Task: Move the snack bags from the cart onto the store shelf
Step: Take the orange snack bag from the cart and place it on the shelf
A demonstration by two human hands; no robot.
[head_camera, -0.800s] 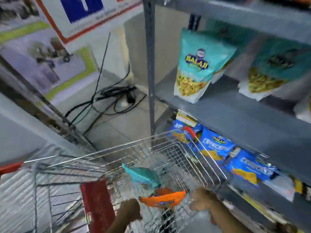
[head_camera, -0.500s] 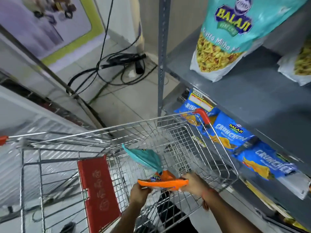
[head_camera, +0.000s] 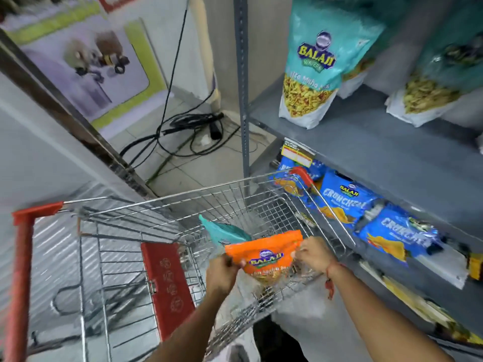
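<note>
An orange snack bag (head_camera: 264, 253) is held upright above the wire cart (head_camera: 235, 197), its printed face toward me. My left hand (head_camera: 222, 270) grips its left top corner and my right hand (head_camera: 312, 253) grips its right top corner. A teal snack bag (head_camera: 222, 231) lies in the cart just behind it. The grey store shelf (head_camera: 366, 142) on the right carries upright teal bags (head_camera: 313, 71), one at its left end and others further right.
Blue snack bags (head_camera: 347, 202) line the lower shelf beside the cart's right rim. A red child-seat flap (head_camera: 167, 288) and red handle (head_camera: 21, 257) are on the cart's near side. Black cables (head_camera: 183, 131) lie on the tiled floor beyond the shelf's upright post (head_camera: 241, 87).
Both hands closed on the orange bag and lifted it from lying flat in the cart to upright, with its face turned toward me. The view shifted closer to the shelf.
</note>
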